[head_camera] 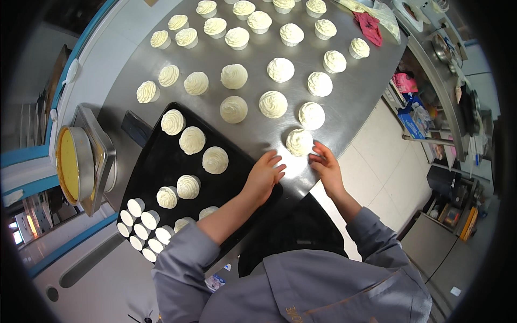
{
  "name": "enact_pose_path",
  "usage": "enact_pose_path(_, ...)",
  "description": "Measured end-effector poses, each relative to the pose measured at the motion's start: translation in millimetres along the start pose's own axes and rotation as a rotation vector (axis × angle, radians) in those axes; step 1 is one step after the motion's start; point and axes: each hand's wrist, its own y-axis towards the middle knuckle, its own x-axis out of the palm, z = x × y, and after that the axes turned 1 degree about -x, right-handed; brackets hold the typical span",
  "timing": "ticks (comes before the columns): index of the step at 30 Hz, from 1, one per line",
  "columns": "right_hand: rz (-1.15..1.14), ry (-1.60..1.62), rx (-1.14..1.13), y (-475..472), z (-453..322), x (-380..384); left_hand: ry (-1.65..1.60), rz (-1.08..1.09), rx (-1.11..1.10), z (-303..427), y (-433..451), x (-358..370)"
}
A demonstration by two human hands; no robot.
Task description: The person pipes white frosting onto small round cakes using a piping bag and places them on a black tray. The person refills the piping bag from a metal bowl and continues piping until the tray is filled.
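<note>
A cupcake topped with swirled white cream (299, 142) stands upright near the corner of the steel table (349, 87). Just right of it is my right hand (328, 169), its fingers slightly curled and apart. Whether its fingertips touch the cupcake, I cannot tell. My left hand (263, 177) hovers lower left of the same cupcake, fingers spread with nothing in them. Under my left arm lies a black baking tray (238, 187). It carries several cream-topped cupcakes (215, 160) and, at its lower left, a cluster of white paper cups (142, 231), apparently upside down. My left sleeve hides part of the tray.
Several more frosted cupcakes (273, 104) stand in loose rows across the table. A piping bag (387, 20) and a red cloth (368, 28) lie at the far right. To the left, a round cake tin (83, 165) rests against a metal tray (106, 157). Shelving (434, 139) stands right.
</note>
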Motion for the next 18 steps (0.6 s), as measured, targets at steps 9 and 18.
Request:
enact_pose_path(9, -0.313, -0.033, -0.114, 6, -7, 12, -0.193, 0.017, 0.005, -18, -9, 7)
enact_pose_path(18, -0.619, -0.334, -0.198, -18, 0, 90, -0.332, 0.196, 0.069, -32, -82, -64)
